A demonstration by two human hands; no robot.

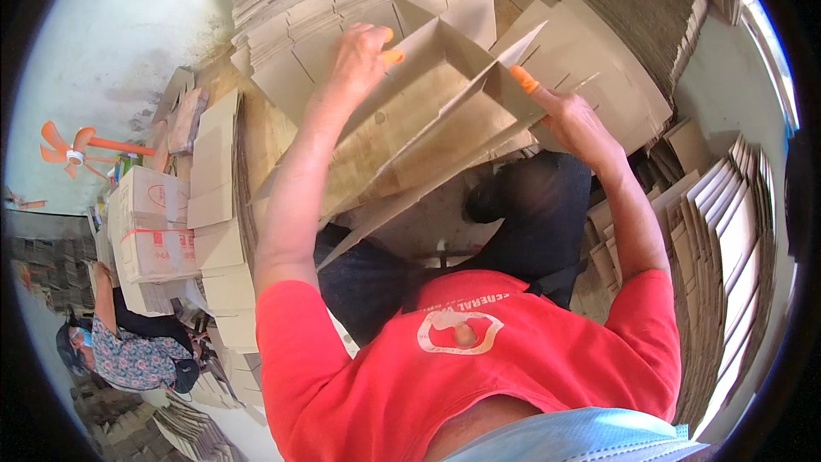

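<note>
A cardboard partition point(466, 90) of crossed, slotted strips stands over the wooden tabletop point(368, 154), its long strips slanting down toward my lap. My left hand point(359, 56), with orange covers on two fingertips, is curled at the top edge of the partition's left strip. At the partition's right side, my right hand point(577, 120) grips the strips, its orange-covered thumb laid along the cardboard. The fingers of that hand are mostly hidden beneath. Just beyond the partition lie stacked slotted cardboard sheets point(333, 17).
More cardboard sheets point(590, 51) lie at the right, with tall stacks point(641, 0) behind. Leaning sheets point(727, 248) fill the right side. Left are a taped carton point(158, 227), an orange fan point(73, 150) and another person point(137, 355) seated among cardboard.
</note>
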